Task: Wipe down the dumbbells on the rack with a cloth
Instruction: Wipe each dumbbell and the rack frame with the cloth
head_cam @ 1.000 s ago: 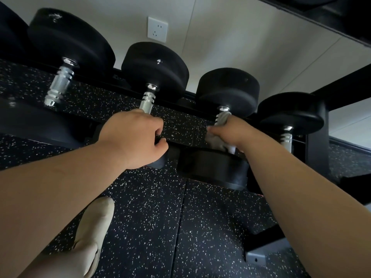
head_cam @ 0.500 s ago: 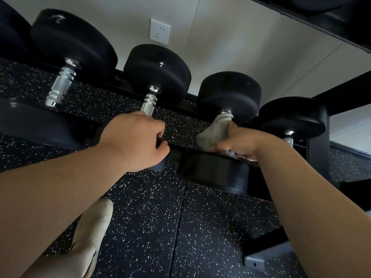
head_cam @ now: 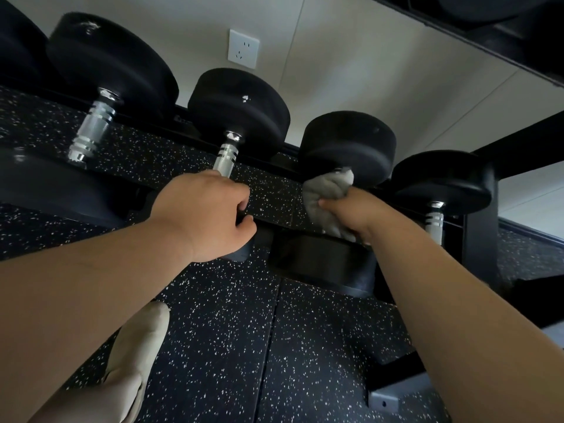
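Head-camera view of two bare forearms reaching to a rack (head_cam: pixel 480 254) holding four black dumbbells, ranged from ten o'clock to three o'clock. The left hand (head_cam: pixel 210 218), at centre, has its fingers curled tight round the lower end of the second dumbbell (head_cam: pixel 238 111), on its chrome handle. At three o'clock from it, the right hand (head_cam: pixel 351 212) clutches a grey cloth (head_cam: pixel 323 190), bunched round the handle of the third dumbbell (head_cam: pixel 348 141), just under its far head. The dumbbells look heavy, rigid and liable to roll, so they are best steadied by the ridged handle. The cloth looks light and soft, and would mould round the bar.
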A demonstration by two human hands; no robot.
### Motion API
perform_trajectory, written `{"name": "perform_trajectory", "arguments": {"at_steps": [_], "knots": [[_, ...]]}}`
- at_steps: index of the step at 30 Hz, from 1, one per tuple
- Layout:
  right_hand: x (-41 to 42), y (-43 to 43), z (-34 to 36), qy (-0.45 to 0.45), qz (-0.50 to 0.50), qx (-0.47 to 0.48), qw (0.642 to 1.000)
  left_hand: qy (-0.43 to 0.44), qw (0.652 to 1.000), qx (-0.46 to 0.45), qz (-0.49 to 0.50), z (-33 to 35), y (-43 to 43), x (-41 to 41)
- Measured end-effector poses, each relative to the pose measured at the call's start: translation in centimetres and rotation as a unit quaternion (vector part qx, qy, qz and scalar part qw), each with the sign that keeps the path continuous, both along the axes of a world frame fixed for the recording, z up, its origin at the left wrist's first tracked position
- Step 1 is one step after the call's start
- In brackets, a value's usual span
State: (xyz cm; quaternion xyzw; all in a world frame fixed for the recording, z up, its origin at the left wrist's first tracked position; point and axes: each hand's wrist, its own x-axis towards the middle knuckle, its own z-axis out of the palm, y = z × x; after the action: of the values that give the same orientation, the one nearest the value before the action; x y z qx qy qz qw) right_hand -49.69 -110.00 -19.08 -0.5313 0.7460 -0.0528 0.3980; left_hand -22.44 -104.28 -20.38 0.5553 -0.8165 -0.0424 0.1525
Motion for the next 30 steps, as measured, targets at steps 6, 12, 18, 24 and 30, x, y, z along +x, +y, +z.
{"name": "perform_trajectory", "arguments": {"at_steps": [6, 12, 18, 24, 30], "knots": [[-0.6, -0.7, -0.1, -0.184, -0.177, -0.010, 0.967, -0.006, 1.000, -0.004, -0.008, -0.2, -0.1, 0.0], [0.4, -1.3, -0.8, -0.066, -0.128, -0.042, 0.989, 0.003, 1.000, -0.003, -0.006, 0.0, -0.1, 0.0], [-1.9, 2.3, 0.3, -0.010, -0.078, -0.063, 0.995, 0.005, 1.000, -0.005, -0.004, -0.2, -0.1, 0.0], [-1.6, 3.7, 3.8, -0.047, -0.234, -0.212, 0.948, -0.003, 1.000, -0.002, -0.004, -0.2, -0.1, 0.0], [-1.3, -1.2, 4.7, -0.009, -0.203, -0.247, 0.947, 0.003, 1.000, -0.004, -0.007, 0.1, 0.1, 0.0]]}}
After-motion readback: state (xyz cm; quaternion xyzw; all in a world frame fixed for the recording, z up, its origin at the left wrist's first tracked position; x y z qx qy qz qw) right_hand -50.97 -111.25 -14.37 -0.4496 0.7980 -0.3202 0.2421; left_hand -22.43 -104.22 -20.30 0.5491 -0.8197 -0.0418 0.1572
